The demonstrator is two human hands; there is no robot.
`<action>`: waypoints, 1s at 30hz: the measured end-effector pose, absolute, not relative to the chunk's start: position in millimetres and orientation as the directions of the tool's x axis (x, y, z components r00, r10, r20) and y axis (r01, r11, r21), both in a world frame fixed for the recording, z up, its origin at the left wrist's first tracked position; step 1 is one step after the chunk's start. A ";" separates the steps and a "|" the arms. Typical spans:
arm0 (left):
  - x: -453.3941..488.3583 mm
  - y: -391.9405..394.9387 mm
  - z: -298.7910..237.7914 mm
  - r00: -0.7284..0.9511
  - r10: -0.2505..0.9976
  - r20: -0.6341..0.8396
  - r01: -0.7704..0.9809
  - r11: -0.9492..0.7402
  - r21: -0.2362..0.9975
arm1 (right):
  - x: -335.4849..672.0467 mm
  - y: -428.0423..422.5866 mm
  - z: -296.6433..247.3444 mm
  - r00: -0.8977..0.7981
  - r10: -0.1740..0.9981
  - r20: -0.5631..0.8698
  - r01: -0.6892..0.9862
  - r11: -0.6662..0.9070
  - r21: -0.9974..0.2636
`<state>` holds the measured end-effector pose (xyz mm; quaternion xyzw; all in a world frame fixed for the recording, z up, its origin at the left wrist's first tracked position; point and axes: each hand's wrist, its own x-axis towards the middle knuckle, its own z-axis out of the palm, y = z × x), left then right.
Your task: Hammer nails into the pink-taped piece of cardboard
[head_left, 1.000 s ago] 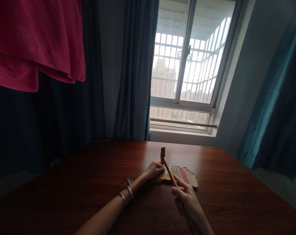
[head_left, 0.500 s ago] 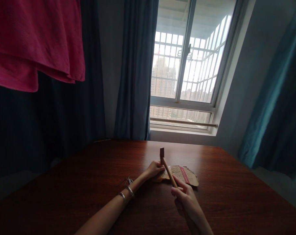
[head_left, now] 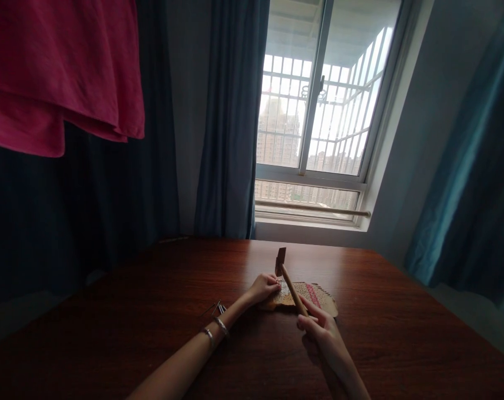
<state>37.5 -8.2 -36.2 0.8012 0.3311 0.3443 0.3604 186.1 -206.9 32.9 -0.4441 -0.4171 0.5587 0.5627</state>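
My right hand [head_left: 324, 328] is wrapped round the wooden handle of a hammer [head_left: 293, 291]. The dark hammer head is raised just above and beside my left fingertips. My left hand [head_left: 265, 288] is closed in a pinch at the left part of a tan flat piece [head_left: 329, 303], perhaps card or leather. Something small and thin shows at those fingertips, too small to name. Dark dots cover much of the piece, a red patterned band crosses it, and its upper right edge is notched. Several thin metal rods [head_left: 221, 308] lie beside my left forearm.
The brown wooden table [head_left: 380, 333] bears everything. A barred window [head_left: 304, 175] stands behind it, with blue curtains [head_left: 230, 122] at the sides. A pink cloth [head_left: 93, 72] hangs at the upper left.
The hammer and my right hand have shifted slightly to the right, and the hammer head has tilted. My left hand stays almost in place on the tan piece.
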 end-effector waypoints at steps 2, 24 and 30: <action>36.4 -10.8 -32.1 0.555 0.770 0.313 0.284 -0.530 0.799 | 195.8 -205.3 30.6 0.068 0.998 -0.004 -0.247 0.013 -0.969; 32.9 -12.7 -29.2 0.591 0.763 0.262 0.354 -0.537 0.765 | 327.1 -179.1 -3.3 0.496 0.866 0.056 0.648 -0.326 -0.689; 32.8 -10.5 -31.5 0.611 0.753 0.243 0.332 -0.523 0.785 | 338.6 -170.4 -15.3 0.495 0.868 0.025 0.694 -0.378 -0.613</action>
